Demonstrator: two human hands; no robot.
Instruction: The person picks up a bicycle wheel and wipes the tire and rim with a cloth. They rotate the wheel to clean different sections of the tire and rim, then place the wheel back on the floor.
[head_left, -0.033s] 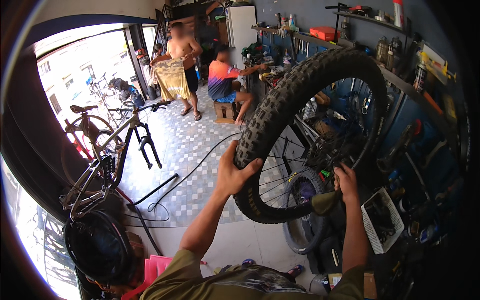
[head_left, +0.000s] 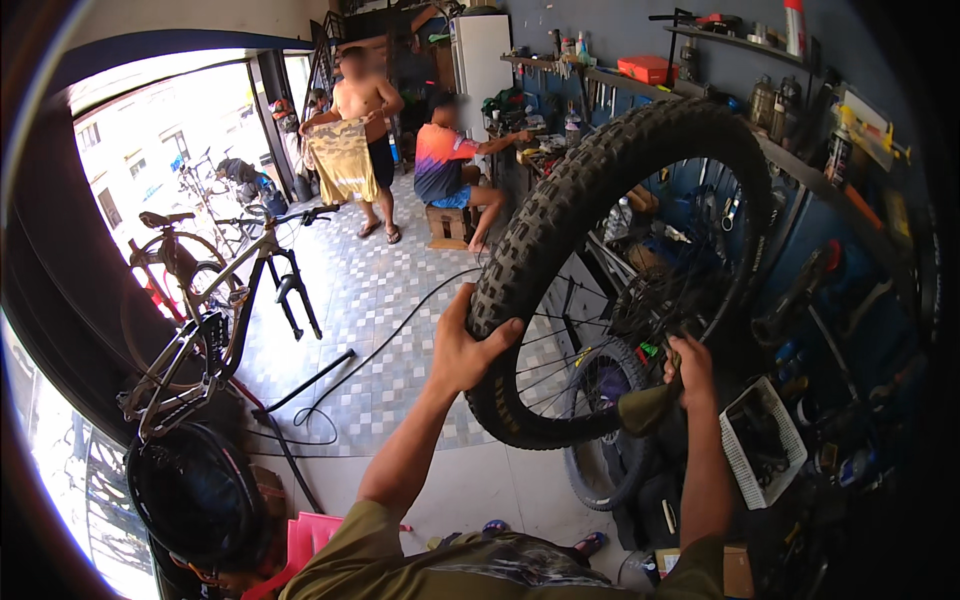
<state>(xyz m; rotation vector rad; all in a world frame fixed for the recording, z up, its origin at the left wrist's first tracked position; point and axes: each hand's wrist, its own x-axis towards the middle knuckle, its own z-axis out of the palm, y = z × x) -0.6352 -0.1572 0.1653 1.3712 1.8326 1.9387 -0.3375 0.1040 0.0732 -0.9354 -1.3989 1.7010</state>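
A mountain bike wheel (head_left: 545, 215) with a knobby black tyre is held up and tilted in front of me, off the floor. My left hand (head_left: 470, 345) grips the tyre on its near left side, with the thumb across the tread. On the lower right my right hand (head_left: 688, 368) is closed around an olive-green cloth (head_left: 645, 408). The cloth hangs over the lower part of the tyre and rim. Spokes and a dark hub with a cassette show inside the wheel; part of the hub is blurred.
A bike frame with fork (head_left: 225, 280) stands at the left, above a black tub (head_left: 195, 490). Another wheel (head_left: 610, 490) stands below mine. A white basket (head_left: 765, 450) is at the right. Two people are farther back, one standing with a cloth (head_left: 342, 160), one seated on a stool (head_left: 450, 222).
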